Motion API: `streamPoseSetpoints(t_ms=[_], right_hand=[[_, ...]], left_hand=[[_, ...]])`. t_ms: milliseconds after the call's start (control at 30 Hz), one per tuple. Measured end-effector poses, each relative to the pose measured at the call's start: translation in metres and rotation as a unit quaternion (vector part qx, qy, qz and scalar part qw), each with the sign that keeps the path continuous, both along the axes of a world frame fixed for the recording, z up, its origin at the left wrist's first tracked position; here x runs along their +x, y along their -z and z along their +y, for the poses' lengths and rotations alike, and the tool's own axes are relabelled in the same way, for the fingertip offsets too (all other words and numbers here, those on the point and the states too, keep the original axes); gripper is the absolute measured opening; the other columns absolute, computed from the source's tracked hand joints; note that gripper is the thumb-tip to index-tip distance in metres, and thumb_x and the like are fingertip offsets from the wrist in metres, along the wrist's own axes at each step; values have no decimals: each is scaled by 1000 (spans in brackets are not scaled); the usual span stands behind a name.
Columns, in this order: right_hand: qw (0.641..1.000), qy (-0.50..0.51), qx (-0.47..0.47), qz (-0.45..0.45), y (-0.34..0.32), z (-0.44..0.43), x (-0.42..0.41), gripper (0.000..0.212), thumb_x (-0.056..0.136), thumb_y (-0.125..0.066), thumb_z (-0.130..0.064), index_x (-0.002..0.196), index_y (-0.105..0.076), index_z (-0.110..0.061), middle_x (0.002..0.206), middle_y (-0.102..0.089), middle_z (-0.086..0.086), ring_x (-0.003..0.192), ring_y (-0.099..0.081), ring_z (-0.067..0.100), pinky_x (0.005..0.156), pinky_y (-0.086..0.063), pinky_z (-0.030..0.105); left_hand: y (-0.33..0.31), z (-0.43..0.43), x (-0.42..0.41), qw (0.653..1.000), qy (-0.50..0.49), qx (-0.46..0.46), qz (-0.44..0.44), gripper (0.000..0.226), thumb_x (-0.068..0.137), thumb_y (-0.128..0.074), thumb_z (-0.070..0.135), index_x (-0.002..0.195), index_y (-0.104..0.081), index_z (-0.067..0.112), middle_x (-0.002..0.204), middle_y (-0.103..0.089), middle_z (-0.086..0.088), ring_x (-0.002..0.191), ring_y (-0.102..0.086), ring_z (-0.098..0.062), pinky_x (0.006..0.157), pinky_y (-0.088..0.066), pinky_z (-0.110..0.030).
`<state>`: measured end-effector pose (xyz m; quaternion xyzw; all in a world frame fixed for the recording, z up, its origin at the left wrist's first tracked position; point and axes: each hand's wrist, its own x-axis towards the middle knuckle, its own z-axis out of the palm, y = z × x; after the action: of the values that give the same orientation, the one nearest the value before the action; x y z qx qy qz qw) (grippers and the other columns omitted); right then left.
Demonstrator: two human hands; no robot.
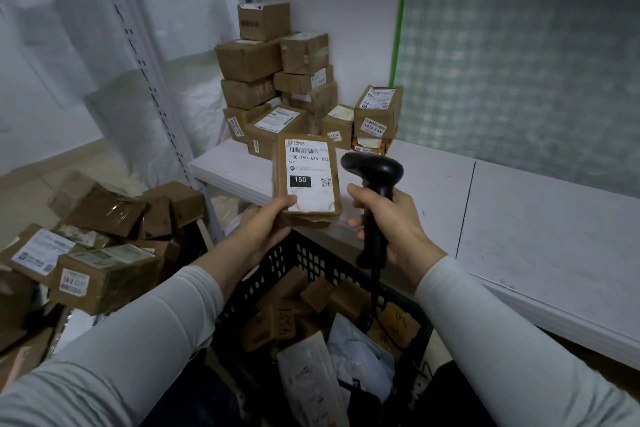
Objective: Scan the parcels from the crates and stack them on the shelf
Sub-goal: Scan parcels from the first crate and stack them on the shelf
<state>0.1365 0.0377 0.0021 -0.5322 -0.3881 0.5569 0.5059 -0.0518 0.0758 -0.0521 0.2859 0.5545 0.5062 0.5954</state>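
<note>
Centre frame: left hand pinches flat parcel by its lower edge, label up, above black crate. Right hand wrapped tight round scanner, just beside label. Risk: thin grip slips, parcel drops; muzzle angled off barcode, misread likely.

One scanner, one black crate, two hands, parcels too many to count.

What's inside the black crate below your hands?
The crate holds small brown boxes and white mailer bags. Anything beneath them, and the crate's near part behind the sleeves, is hidden.
</note>
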Motion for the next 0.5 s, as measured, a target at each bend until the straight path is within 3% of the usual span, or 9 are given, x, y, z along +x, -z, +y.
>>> streamPoseSetpoints(t_ms=[167, 333, 500], right_hand=[[999, -17, -24, 36, 4, 23, -15, 16, 87, -70, -19, 98, -59, -16, 87, -71, 6, 67, -70, 20, 48, -51, 24], [998, -17, -2, 66, 0, 59, -42, 18, 86, -71, -17, 98, -59, -18, 92, -71, 6, 77, -71, 22, 50, -50, 25], [997, -48, -2, 58, 9, 93, -58, 23, 85, -72, -19, 105, -62, -17, 90, -67, 8, 72, -63, 20, 55, -48, 28]], left_hand=[[-10, 16, -2, 1000, 25, -6, 6, 37, 84, -69, 33, 113, -60, 12, 106, -69, -11, 104, -65, -23, 96, -51, -40], [-25, 52, -15, 999, -33, 9, 0, 39, 80, -71, 37, 112, -63, 16, 98, -69, -5, 93, -65, -18, 77, -56, -31], [-52, 118, -51, 996, -84, 19, 30, 38, 80, -70, 43, 109, -61, 21, 102, -67, -5, 94, -65, -18, 73, -57, -32]])
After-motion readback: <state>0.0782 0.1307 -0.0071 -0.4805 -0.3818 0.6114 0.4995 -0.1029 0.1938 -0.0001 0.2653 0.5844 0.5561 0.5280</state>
